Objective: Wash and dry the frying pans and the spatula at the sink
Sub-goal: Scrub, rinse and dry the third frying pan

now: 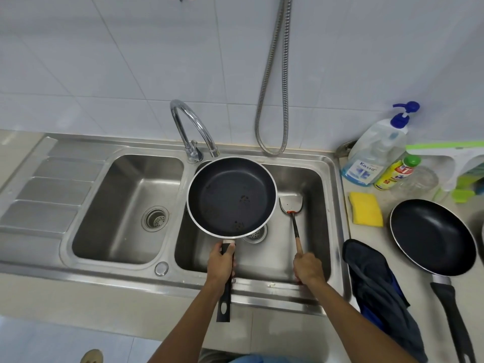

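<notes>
Observer: Frying pan (231,196) — held level above right basin (317,205), open side up, just in front of tap (193,127) spout. Gripped at black handle by left hand (221,260), close behind rim.

Recorder: Spatula (295,226)?

Observer: Down inside same basin, just right of pan. Clasped at wooden end by right hand (308,267), closed round it. Blade end away from body, low in basin; touching basin floor or not — cannot tell.

Recorder: Axes?

Observer: Near parallel, running front to back, with both handles pointing back toward body. Side by side, apart, not crossing.

Recorder: Second pan (432,234)?

Observer: On counter at far right, well apart from sink, handle toward body. Nearer right hand than left.

Recorder: Washing gear?

Observer: Yellow sponge (365,208) on counter just beside basin, between sink and second pan. Dark cloth (377,281) draped nearer body, same side. Soap bottle (374,155) behind sponge.

Recorder: Stage, as a judgement?

Observer: Early wash, probably. Dark specks visible on pan floor; no running water seen. Sponge and soap both off to right, so best reached with right hand. Calls for laying spatula down in basin first, while keeping pan steady in left.
</notes>
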### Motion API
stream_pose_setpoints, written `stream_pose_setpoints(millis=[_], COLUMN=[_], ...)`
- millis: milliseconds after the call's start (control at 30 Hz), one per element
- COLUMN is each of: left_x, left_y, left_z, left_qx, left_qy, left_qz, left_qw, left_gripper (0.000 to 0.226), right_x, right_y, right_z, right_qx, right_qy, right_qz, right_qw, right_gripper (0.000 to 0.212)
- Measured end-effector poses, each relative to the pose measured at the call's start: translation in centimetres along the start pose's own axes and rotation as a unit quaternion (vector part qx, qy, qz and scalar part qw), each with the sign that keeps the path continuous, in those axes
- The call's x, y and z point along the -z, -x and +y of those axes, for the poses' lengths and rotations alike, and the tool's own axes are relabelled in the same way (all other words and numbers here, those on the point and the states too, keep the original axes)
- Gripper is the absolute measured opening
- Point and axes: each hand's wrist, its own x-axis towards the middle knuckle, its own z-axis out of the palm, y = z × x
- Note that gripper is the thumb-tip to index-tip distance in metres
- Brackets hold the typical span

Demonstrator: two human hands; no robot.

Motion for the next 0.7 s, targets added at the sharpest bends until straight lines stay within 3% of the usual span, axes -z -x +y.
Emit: stream_pose_setpoints(millis=[100,167,233,300,367,433,500,600,700], left_x=[0.0,0.0,-0.1,-0.3,-0.6,-0.9,-1.3,-1.4,-1.6], left_y=[-0.1,-0.2,-0.2,-0.2,0.1,0.5,1.0,1.2,1.5], left_z=[0.0,0.0,0.0,0.1,0.4,0.8,1.1,1.1,1.1], left_qx=[-0.001,0.001,0.002,-0.001,-0.007,-0.015,-0.02,-0.006,0.005], left_qy=[0.008,0.016,0.018,0.023,0.038,0.053,0.045,0.062,0.075], left_qz=[-0.002,-0.004,-0.006,-0.011,-0.02,-0.036,-0.046,-0.069,-0.093], left_qw=[1.0,1.0,1.0,1.0,0.999,0.998,0.998,0.996,0.993], left_gripper=[0.011,0.011,0.011,0.014,0.013,0.005,0.003,0.009,0.016], right_x=[1.3,1.9,1.8,1.1,-0.1,-1.5,-3.1,-4.8,-5.3], right_y=[1.7,3.2,4.9,6.9,9.6,11.8,12.8,13.2,14.5], right_z=[-1.3,-2.2,-3.0,-4.0,-5.4,-6.6,-6.8,-5.8,-5.7], right_qx=[0.0,0.034,0.126,0.249,0.295,0.215,0.128,0.11,0.101], right_qy=[-0.001,0.068,0.169,0.182,0.113,-0.017,-0.147,-0.244,-0.298], right_qz=[0.001,0.012,0.089,0.155,0.089,-0.056,-0.175,-0.225,-0.243], right_qw=[1.0,0.997,0.974,0.939,0.945,0.975,0.965,0.937,0.917], right_gripper=[0.039,0.038,0.038,0.033,0.025,0.027,0.038,0.062,0.047])
